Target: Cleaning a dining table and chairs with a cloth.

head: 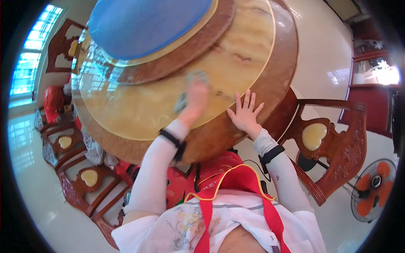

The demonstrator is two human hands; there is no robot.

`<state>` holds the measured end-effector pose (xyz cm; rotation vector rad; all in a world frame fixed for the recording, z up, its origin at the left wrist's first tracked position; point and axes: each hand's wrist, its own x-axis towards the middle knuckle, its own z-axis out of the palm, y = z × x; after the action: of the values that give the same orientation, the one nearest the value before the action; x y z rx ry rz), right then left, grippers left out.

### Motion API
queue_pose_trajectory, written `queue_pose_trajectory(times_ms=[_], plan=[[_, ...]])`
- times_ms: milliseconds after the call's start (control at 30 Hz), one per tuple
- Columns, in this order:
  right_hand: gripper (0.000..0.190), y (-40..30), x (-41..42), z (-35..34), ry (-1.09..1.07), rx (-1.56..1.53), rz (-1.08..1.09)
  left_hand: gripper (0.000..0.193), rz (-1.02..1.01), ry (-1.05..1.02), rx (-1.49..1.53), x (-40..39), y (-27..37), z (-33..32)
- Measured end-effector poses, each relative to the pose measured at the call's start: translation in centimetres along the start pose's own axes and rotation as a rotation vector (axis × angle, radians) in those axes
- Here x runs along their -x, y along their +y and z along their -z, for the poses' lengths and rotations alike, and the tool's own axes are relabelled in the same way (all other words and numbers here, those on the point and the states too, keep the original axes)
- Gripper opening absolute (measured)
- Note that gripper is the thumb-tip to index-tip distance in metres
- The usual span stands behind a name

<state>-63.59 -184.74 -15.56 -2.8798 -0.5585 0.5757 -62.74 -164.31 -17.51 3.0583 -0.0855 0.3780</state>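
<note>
My left hand [196,96] lies over a grey-green cloth [180,103] on the yellow, marble-patterned top of a round table [142,110]. Motion blurs the hand and cloth; the cloth shows beyond the fingertips and at the hand's left side, the rest hidden beneath. Resting palm down with fingers spread, my right hand [245,112] touches the brown outer band near the table's edge and holds nothing. Farther in, a raised round turntable [183,68] with a brown rim carries a blue cover [148,28].
Carved wooden chairs [85,186] stand along the left side, some with red and grey items on them. Another carved chair [341,142] is close on the right, with an orange-bladed fan [375,186] beyond it. Red bags [177,186] sit below the table's near edge.
</note>
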Motion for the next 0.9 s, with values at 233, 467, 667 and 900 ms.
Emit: queue_pose_trajectory(times_ms=[233, 467, 667, 900], plan=[[0.086, 0.2, -0.3, 1.2, -0.19, 0.006, -0.037, 0.039, -0.158, -0.098, 0.149, -0.8, 5.3, 0.3], [0.099, 0.5, 0.3, 0.9, -0.127, -0.008, -0.021, 0.031, -0.02, -0.162, -0.119, 5.8, -4.2, 3.7], [0.099, -0.1, 0.3, 1.1, -0.103, 0.011, 0.0, 0.027, 0.067, -0.071, -0.192, 2.4, -3.7, 2.8], [0.101, 0.7, 0.1, 1.6, -0.144, 0.021, -0.035, 0.031, -0.033, -0.214, -0.118, 9.4, 1.1, 4.1]])
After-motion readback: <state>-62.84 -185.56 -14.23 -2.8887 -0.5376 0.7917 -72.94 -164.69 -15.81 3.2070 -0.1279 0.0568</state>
